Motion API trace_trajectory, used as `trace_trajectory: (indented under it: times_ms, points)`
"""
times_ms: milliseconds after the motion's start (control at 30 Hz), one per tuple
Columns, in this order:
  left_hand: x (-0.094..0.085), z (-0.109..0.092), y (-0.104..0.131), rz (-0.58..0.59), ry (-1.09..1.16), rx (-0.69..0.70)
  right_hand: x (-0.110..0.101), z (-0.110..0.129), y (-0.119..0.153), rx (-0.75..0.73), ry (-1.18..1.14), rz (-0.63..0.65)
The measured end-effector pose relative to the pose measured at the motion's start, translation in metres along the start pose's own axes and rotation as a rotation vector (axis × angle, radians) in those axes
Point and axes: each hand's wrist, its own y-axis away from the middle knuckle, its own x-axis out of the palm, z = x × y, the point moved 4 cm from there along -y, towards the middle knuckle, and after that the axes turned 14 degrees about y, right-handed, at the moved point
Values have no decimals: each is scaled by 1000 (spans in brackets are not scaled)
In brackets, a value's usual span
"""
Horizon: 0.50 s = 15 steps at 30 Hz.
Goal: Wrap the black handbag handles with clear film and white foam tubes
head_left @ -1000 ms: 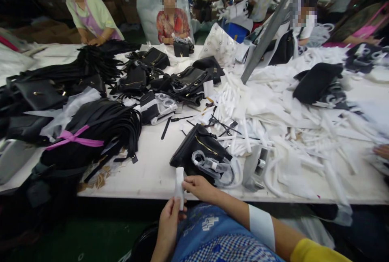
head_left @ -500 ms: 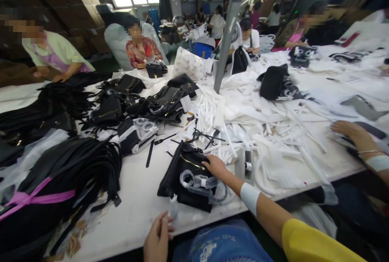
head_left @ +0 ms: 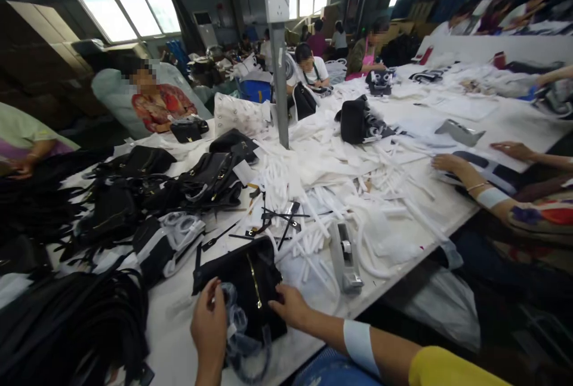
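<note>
Because the soft black bag with a gold zip (head_left: 242,272) lies near the close edge of the white desk (head_left: 165,338), a hard pull toward the body could drag it over. The coiled strap in clear plastic wrap (head_left: 244,344) rests on its lower front, and its loose loops might snag a finger or slide off if the bag is tipped.

The right hand (head_left: 290,308) has its thumb and fingertips at the bag's right edge; whether they pinch it I cannot tell. The left hand (head_left: 209,320) has its fingers loosely curled over the bag's left side, their grip unclear.

Close by on the right, the grey metal dispenser-like fixture (head_left: 348,263) and scattered white tubes (head_left: 313,249) limit sideways room. Beyond the bag, thin black straps (head_left: 277,216) lie crossed and could catch under it. A heap of long black straps (head_left: 102,308) crowds the left.
</note>
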Motion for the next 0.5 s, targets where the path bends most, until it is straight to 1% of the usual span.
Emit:
trace_trajectory:
  times_ms: [67,100,133,167,200,267,300,367,433,500]
  points:
    - [41,-8,-1,215,14,-47,8,-4,8,2,-28,26]
    - [62,-9,2,281,-7,-76,8,-6,10,3,-18,54]
    - [80,-10,6,298,-57,-80,5,-7,12,-2,2,86]
    - [94,-12,9,280,-126,-57,-1,-7,13,-17,24,116]
    - [105,-13,12,243,-201,-20,-8,-7,14,-44,40,140]
    - [118,-15,16,195,-326,38,-28,-8,13,-109,24,151]
    - [122,-14,16,204,-362,45,-39,-10,12,-129,-14,139]
    - [126,-10,12,274,-374,38,-65,-20,6,-129,-132,93]
    - [127,-5,7,361,-326,12,-94,-36,-3,-98,-241,18]
    - [128,-1,2,395,-245,-43,-126,-53,-11,-78,-297,-74]
